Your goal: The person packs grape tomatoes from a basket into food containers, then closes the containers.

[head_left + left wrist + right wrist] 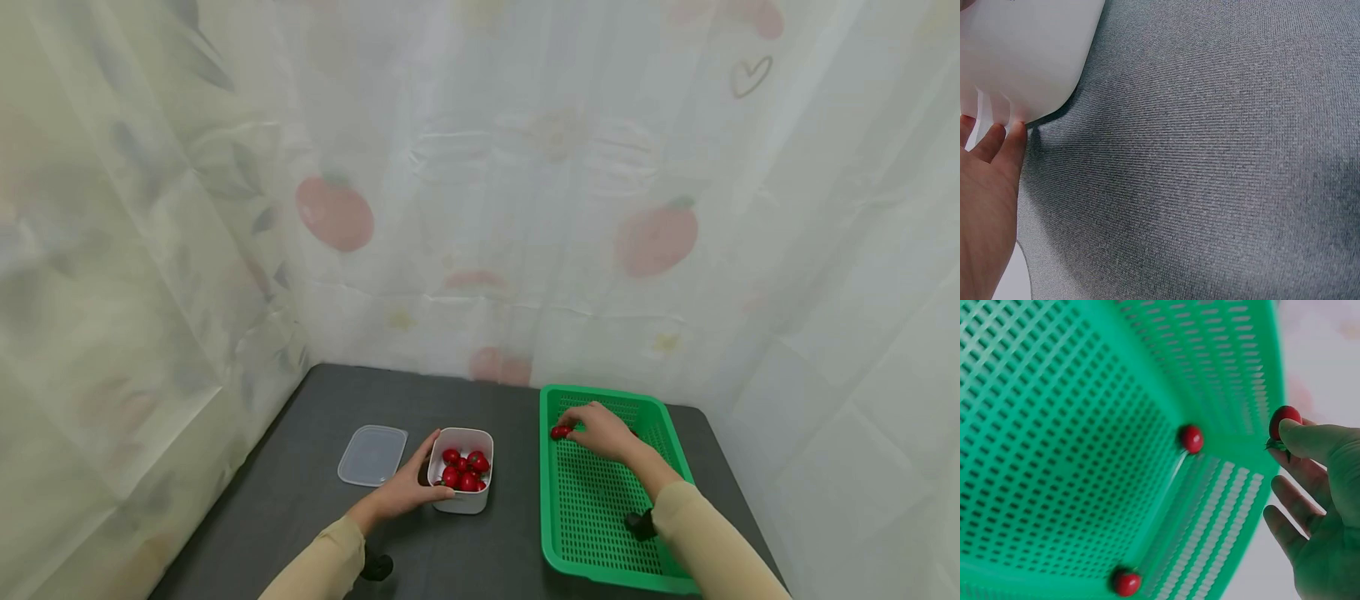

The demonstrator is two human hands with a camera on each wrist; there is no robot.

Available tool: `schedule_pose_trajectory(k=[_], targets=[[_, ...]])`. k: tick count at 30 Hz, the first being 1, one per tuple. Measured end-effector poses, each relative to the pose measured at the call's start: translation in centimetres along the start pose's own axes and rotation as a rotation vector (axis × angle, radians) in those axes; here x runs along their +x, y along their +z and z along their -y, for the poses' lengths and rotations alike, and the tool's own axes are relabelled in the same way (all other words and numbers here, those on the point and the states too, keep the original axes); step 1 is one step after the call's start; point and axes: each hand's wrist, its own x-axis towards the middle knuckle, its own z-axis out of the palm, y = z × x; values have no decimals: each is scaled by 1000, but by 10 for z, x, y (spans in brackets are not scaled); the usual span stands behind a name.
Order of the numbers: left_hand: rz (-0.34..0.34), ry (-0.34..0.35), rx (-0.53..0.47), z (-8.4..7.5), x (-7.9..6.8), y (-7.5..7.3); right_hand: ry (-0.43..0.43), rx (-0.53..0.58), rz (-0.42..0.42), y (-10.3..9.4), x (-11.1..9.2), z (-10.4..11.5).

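My left hand (pixel 405 490) holds a white square container (pixel 463 502) at its left side, thumb at the near edge. In the left wrist view its fingertips touch the container's wall. Several cherry tomatoes (pixel 468 481) lie inside. My right hand (pixel 603 432) is over the far part of a green perforated basket (pixel 550 500). Between thumb and forefinger it pinches a cherry tomato (pixel 1285 422) with a green stem end; its other fingers are spread. Still in the basket, in the right wrist view, are one tomato (pixel 1192 439) at a corner and another tomato (pixel 1127 583) farther along the edge.
A translucent square lid (pixel 372 455) lies flat on the dark grey table (pixel 465 554), left of the container. Patterned curtains (pixel 487 208) hang behind the table and along both sides. The basket's raised rim stands between the right hand's side and the container.
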Motion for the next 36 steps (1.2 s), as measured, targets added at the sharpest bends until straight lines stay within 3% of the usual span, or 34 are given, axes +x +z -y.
schedule_pose_trajectory(k=[16, 36], targets=[[-5, -5, 7, 0, -2, -1, -102, 89, 43, 9, 33, 51], [8, -25, -2, -5, -5, -1, -167, 21, 84, 37, 71, 100]])
